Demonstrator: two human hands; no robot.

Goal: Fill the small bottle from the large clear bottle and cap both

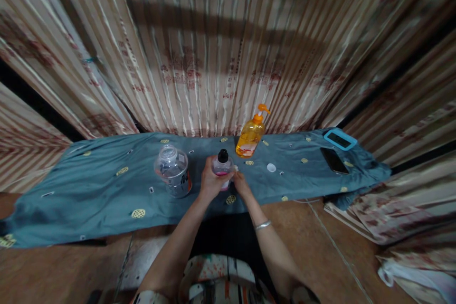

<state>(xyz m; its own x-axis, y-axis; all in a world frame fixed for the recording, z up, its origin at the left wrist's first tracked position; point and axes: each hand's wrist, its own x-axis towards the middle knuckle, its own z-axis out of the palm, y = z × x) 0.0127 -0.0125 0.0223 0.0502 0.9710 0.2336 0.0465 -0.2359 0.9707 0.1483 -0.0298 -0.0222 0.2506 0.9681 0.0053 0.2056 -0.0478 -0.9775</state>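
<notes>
Both forearms are bare. A thin silver bangle [262, 224] circles the right wrist. The clothing [217, 278] is pale with red and dark print.

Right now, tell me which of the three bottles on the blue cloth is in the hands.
The small pink bottle with the black cap; the orange pump bottle and clear jar stand untouched.

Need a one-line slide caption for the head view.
Both hands, left and right, grip a small black-capped pink bottle over a blue cloth, between clear jar and orange pump bottle.
</notes>
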